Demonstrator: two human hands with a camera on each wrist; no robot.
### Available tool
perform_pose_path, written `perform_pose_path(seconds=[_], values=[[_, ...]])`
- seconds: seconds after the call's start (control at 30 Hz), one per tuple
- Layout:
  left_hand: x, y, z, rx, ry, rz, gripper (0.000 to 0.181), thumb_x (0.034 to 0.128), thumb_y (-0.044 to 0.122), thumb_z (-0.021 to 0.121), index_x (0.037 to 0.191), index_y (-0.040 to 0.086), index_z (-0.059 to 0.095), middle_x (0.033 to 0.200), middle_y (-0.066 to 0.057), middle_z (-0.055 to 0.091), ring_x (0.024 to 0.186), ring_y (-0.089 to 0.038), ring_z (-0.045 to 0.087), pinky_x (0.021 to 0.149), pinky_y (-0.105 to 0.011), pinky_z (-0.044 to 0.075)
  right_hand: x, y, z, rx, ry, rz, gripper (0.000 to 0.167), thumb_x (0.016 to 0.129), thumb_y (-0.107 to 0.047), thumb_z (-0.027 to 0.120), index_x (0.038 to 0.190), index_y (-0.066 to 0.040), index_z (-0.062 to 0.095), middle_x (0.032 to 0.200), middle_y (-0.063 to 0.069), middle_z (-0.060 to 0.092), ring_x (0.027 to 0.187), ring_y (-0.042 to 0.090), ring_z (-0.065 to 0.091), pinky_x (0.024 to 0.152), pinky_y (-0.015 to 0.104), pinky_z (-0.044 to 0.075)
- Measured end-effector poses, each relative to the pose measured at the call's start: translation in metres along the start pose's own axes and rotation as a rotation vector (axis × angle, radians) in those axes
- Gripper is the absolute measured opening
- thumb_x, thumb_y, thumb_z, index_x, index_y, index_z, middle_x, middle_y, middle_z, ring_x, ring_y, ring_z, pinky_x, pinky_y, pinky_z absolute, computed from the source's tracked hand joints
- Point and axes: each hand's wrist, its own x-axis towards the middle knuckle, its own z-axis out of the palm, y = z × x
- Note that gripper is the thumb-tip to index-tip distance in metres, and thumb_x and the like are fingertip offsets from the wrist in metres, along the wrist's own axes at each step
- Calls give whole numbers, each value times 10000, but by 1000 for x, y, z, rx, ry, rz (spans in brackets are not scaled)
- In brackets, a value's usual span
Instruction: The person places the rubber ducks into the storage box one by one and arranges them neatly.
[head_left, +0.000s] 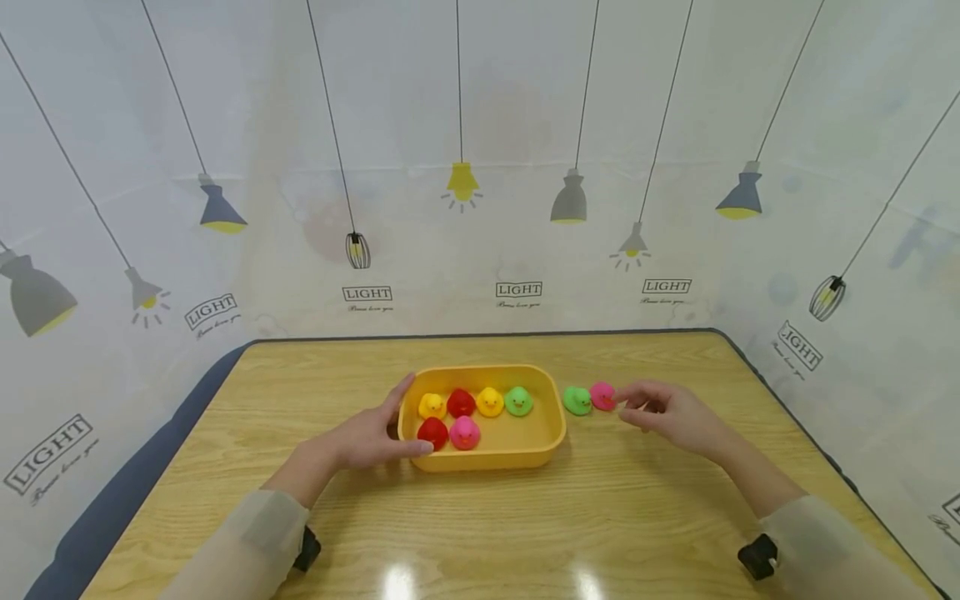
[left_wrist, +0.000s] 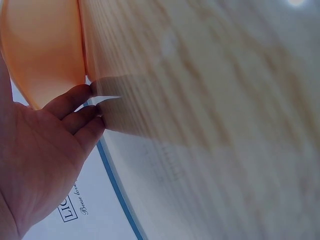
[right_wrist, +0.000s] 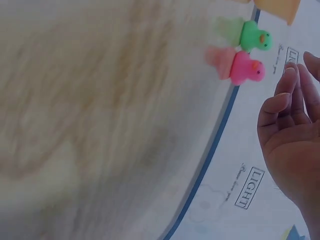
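Note:
My left hand [head_left: 369,435] holds the left end of a yellow plastic tub [head_left: 480,460], its thumb over the front rim and a finger at the back left corner. In the left wrist view its other fingers [left_wrist: 75,100] lie by the tub's lower edge. Several rubber ducks in red, yellow, green and pink sit inside the tub, mostly toward its left. On the table to its right stand a green rubber duck [head_left: 577,401] and a pink rubber duck [head_left: 602,396]. Close to the pink duck is my right hand [head_left: 671,415], loosely bent and holding nothing.
The wooden table [head_left: 480,533] has a dark edge at the back and sides. Behind it hangs a pale curtain [head_left: 420,250] printed with lamps. A dark block [head_left: 757,557] is strapped near the right sleeve.

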Motion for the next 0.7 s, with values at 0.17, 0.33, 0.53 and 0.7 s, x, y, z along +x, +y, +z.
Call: perform_pose_path(seconds=[0.17,0.33,0.53,0.7], values=[[1,0,0,4,1,5,1267,881,757,779,1764,417,-63,1696,-243,472,1232,-326,618,1175,-586,519,-5,16,-8,9,-15,44,371,1081,-259,724,1381,-43,701,1117,89,727,905,253,693,737,337,611],[0,-1,0,2,2,7,1263,885,757,775,1762,424,-71,1694,-248,472,1259,-330,619,1199,-602,496,-3,32,-16,-4,-47,90,385,1082,-253,721,1406,-48,685,1146,110,729,855,227,666,668,322,576],[0,0,0,-4,0,2,1266,882,762,774,1761,426,-73,1719,-246,438,1369,-371,598,1253,-641,431,4,44,-21,17,-80,91,426,1079,-243,723,1433,-17,652,1170,143,723,806,227,648,630,334,578],[1,0,0,-10,0,-3,1266,884,757,776,1760,428,-77,1726,-231,436,1398,-376,587,1265,-645,414,15,43,-20,24,-96,99,454,1076,-208,716,1460,7,604,1207,169,712,884,230,663,672,349,595]])
